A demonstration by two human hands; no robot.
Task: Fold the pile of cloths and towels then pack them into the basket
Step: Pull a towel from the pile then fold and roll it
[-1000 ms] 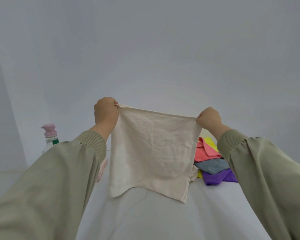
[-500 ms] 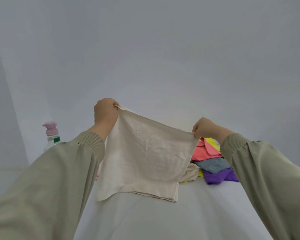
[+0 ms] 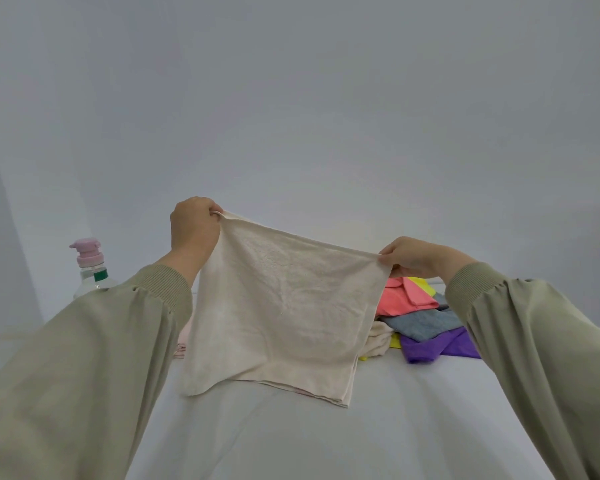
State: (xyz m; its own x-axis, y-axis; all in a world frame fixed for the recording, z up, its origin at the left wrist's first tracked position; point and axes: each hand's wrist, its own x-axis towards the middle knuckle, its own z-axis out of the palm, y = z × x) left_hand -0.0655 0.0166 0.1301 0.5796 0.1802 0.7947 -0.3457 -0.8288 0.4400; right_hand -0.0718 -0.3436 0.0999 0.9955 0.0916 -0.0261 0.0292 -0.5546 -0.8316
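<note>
A cream cloth (image 3: 281, 306) hangs spread between my two hands, and its lower edge lies on the white table (image 3: 291, 438). My left hand (image 3: 193, 226) grips its upper left corner, held high. My right hand (image 3: 411, 256) pinches the upper right corner, lower than the left. Behind the cloth on the right lies a pile of cloths (image 3: 420, 320): pink, yellow, grey-blue, purple and a crumpled cream one. A pale pink cloth (image 3: 182, 341) peeks out at the left edge of the held cloth. No basket is in view.
A clear pump bottle with a pink top (image 3: 90, 271) stands at the back left, partly behind my left sleeve. Plain white walls rise behind the table.
The cloth's lower edge came down onto the table. My right hand dropped lower than my left, so the top edge now slants. My left hand barely moved.
</note>
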